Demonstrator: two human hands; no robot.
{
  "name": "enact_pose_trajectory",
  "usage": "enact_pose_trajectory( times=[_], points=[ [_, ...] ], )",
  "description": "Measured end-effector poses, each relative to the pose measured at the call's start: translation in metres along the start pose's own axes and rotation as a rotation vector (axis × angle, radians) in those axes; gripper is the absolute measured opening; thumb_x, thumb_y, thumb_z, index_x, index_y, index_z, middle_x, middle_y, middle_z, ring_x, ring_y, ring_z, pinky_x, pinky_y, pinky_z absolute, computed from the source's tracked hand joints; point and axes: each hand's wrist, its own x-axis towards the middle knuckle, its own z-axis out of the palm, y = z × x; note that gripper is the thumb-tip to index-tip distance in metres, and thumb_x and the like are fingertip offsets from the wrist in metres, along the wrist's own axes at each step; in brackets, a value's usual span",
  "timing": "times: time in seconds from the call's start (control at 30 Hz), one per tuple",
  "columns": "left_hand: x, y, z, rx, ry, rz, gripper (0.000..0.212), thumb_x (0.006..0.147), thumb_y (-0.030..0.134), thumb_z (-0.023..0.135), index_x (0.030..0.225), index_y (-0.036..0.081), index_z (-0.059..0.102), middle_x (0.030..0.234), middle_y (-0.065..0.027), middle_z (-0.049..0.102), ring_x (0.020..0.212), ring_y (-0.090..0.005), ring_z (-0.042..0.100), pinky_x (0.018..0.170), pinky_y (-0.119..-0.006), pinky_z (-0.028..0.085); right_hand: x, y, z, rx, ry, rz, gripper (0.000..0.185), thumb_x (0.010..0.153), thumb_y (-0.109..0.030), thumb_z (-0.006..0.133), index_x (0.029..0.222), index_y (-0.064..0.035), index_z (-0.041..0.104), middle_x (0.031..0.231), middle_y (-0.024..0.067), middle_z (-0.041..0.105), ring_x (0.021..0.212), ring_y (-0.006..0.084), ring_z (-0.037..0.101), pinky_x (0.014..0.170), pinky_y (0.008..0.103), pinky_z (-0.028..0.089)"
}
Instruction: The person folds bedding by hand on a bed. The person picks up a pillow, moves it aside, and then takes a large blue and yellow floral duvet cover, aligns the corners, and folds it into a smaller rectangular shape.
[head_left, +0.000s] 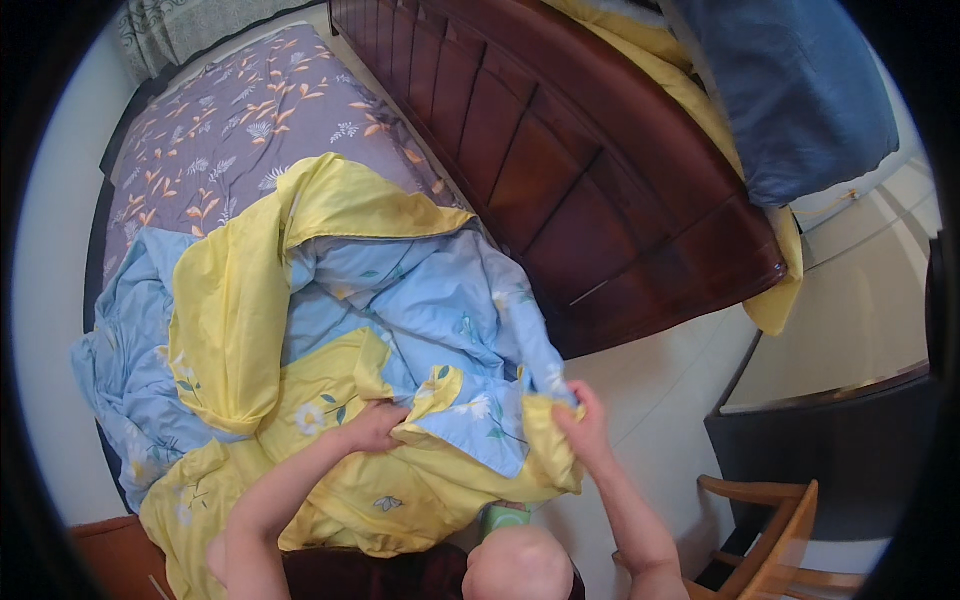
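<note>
A rumpled duvet cover lies before me, with a yellow side and a light blue side, both printed with white flowers. Its near part hangs over the bed's end towards my legs. My left hand grips the yellow cloth near the middle, the fingertips partly hidden in the folds. My right hand pinches the cover's right edge, where yellow and blue cloth meet. Between the hands a blue flap of the cover is turned up. A yellow fold is also thrown back over the far part.
A mattress with a purple leaf-print sheet stretches beyond the cover. Along its right stands a dark red wooden bed board, with blue bedding behind it. A wooden chair and a dark cabinet stand at right. A brown wooden cabinet is at lower left.
</note>
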Motion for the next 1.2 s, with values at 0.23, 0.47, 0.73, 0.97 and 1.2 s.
enact_pose_trajectory(
  times=[0.23, 0.47, 0.73, 0.97, 1.2],
  points=[
    [0.013, 0.071, -0.025, -0.023, 0.477, 0.169, 0.073, 0.062, 0.027, 0.071, 0.122, 0.007, 0.035, 0.113, -0.0164, 0.043, 0.104, -0.0325, 0.041, 0.087, -0.038, 0.036, -0.012, -0.028, 0.022, -0.213, -0.465, -0.048, 0.024, 0.07, -0.01, 0.064, 0.09, -0.0039, 0.052, 0.084, 0.0046, 0.054, 0.077, 0.0117, 0.054, 0.068, 0.0252, 0.044],
    [0.036, 0.064, 0.002, 0.011, 0.402, 0.068, 0.049, 0.065, 0.022, 0.068, 0.107, 0.009, 0.047, 0.094, -0.0093, 0.053, 0.092, -0.029, 0.048, 0.079, -0.038, 0.039, 0.076, -0.005, 0.038, -0.22, -0.261, 0.508, 0.077, 0.062, -0.045, 0.07, 0.114, -0.0007, 0.035, 0.085, 0.0116, 0.056, 0.065, 0.019, 0.059, 0.05, 0.0287, 0.05],
    [0.043, 0.086, 0.002, 0.19, 0.238, -0.11, 0.051, 0.062, 0.024, 0.069, 0.105, 0.009, 0.047, 0.095, -0.0091, 0.052, 0.096, -0.0273, 0.048, 0.085, -0.044, 0.035, 0.072, 0.02, 0.073, -0.487, -0.22, 0.167, 0.062, 0.064, -0.012, 0.06, 0.118, -0.0032, 0.032, 0.088, 0.0213, 0.057, 0.081, 0.0319, 0.058, 0.075, 0.0359, 0.044],
    [0.066, 0.107, 0.009, 0.554, 0.465, 0.119, 0.059, 0.065, 0.019, 0.063, 0.119, 0.012, 0.039, 0.105, -0.008, 0.046, 0.102, -0.0258, 0.043, 0.092, -0.05, 0.028, 0.088, -0.038, 0.004, -0.459, -0.059, -0.38, 0.04, 0.06, 0.009, 0.043, 0.093, -0.0078, 0.058, 0.09, 0.0125, 0.054, 0.087, 0.0293, 0.054, 0.075, 0.035, 0.042],
    [0.13, 0.077, -0.061, -0.394, 0.863, -0.014, 0.021, 0.071, 0.001, 0.047, 0.089, 0.002, 0.058, 0.08, -0.0131, 0.059, 0.075, -0.0225, 0.056, 0.072, -0.032, 0.043, 0.061, -0.147, -0.084, -1.05, 0.105, -0.665, 0.01, 0.063, 0.005, 0.052, 0.068, -0.0027, 0.058, 0.082, 0.0097, 0.051, 0.067, 0.0279, 0.055, 0.058, 0.0338, 0.044]
  ],
)
